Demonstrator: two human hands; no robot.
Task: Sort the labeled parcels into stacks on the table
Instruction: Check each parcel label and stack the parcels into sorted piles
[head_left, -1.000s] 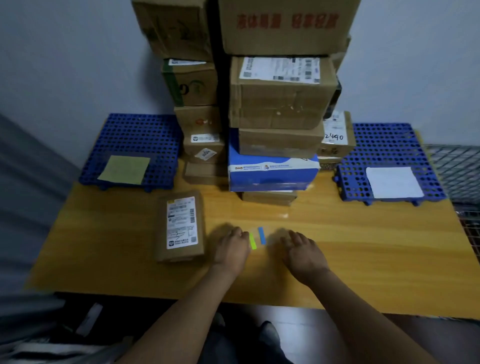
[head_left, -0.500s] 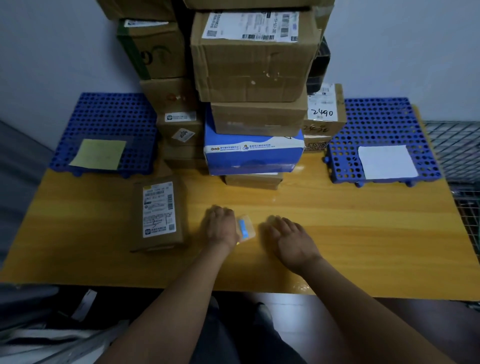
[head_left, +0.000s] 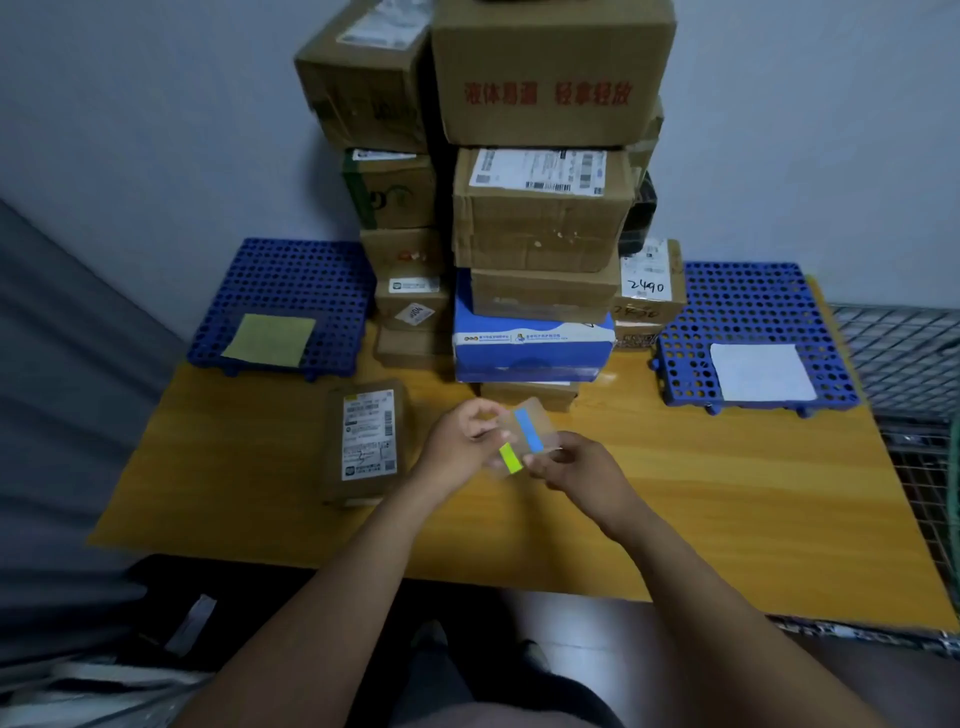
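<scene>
Your left hand (head_left: 460, 441) and right hand (head_left: 579, 467) pinch two colour-striped clear plastic cards (head_left: 530, 431) above the yellow wooden desk (head_left: 675, 493). A flat brown labelled parcel (head_left: 363, 441) lies just left; stacked cardboard boxes (head_left: 540, 218) stand behind against the grey wall (head_left: 156, 104), blue perforated mats (head_left: 291, 275) flanking.

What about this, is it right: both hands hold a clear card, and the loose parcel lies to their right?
Wrong side. The head view shows the loose parcel lying to their left; the left hand and right hand do hold the clear card.

Grey wall (head_left: 156, 104), yellow wooden table (head_left: 701, 509), possibly wire rack (head_left: 904, 364) right.
</scene>
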